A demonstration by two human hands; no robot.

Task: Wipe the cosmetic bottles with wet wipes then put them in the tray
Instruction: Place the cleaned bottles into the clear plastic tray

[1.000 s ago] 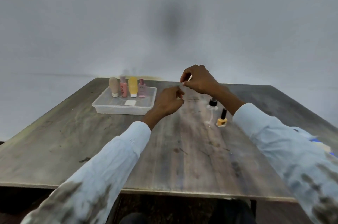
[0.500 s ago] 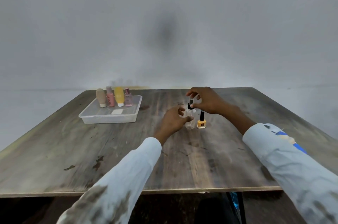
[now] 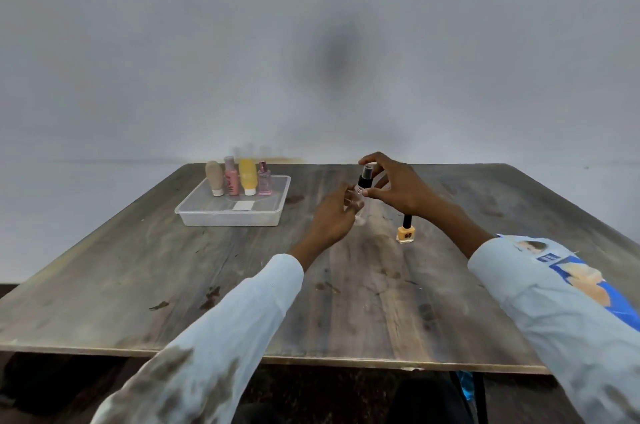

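A small clear spray bottle (image 3: 364, 181) with a black pump top is held above the table's middle. My left hand (image 3: 334, 215) grips its clear body from the left. My right hand (image 3: 398, 186) curls around the black top, thumb and fingers pinching it. No wet wipe can be made out. An orange nail polish bottle (image 3: 405, 231) with a black cap stands on the table under my right wrist. The clear plastic tray (image 3: 194, 210) sits at the back left, with several bottles upright along its far side: beige (image 3: 214, 177), pink (image 3: 231, 181), yellow (image 3: 248, 176), small pink (image 3: 264, 179).
The worn wooden table (image 3: 173, 285) spans the view, with its front edge close to me. A white label lies on the tray floor (image 3: 243, 206). A plain grey wall stands behind the table.
My hands came down from the air to the clear spray bottle and lifted it off the table. The view shifted, so the tray and bottles sit more to the left.
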